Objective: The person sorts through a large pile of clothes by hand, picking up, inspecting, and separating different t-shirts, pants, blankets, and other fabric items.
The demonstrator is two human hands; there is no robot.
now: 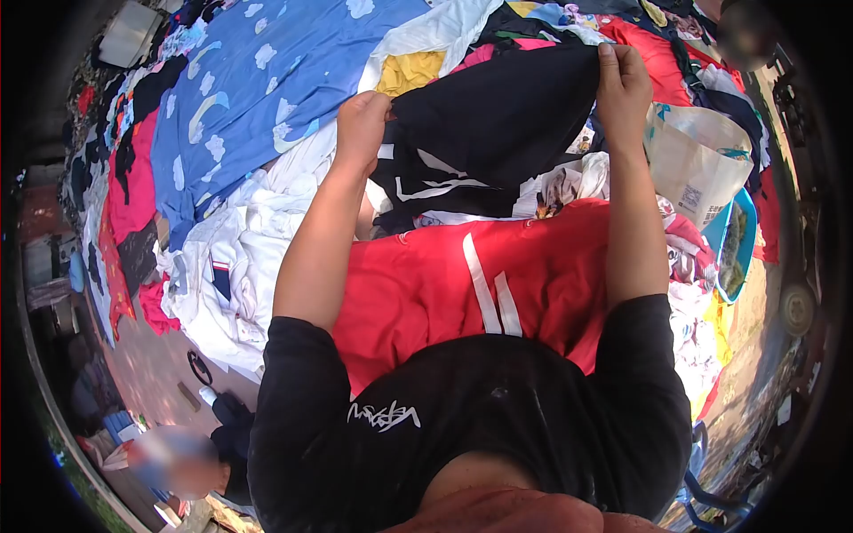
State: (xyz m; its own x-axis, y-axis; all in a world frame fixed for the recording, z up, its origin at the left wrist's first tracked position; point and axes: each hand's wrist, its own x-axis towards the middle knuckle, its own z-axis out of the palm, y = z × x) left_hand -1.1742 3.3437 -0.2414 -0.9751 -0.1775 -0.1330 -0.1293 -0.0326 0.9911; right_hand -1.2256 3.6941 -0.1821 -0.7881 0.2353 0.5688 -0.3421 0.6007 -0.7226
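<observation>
Closest to the camera, a person's black T-shirt (462, 426) with white lettering is filling the lower middle of the view, and both bare arms are reaching away from it over a heap of clothes. Just beyond the chest, a red garment (426, 284) with white stripes is lying spread across the pile, between the two forearms. Farther out, the left hand (360, 129) is pinching one upper corner of a black garment (498, 124), fingers closed tight on the cloth. The right hand (622, 84) is gripping the opposite upper corner in the same way, closed on the fabric. The black garment is hanging stretched between the two hands, above the red one, with white stripes showing on its lower part. To the right of the right forearm, a white bag (697, 160) is sitting on the clothes, and a blue basin (737, 240) is lying just beside it. To the left of the left arm, white clothing (240, 258) is lying crumpled, and beyond it a blue sheet (258, 80) with white clouds is spreading toward the far end. At the lower left another person (173, 457) is sitting low on the ground, well apart from the pile.
</observation>
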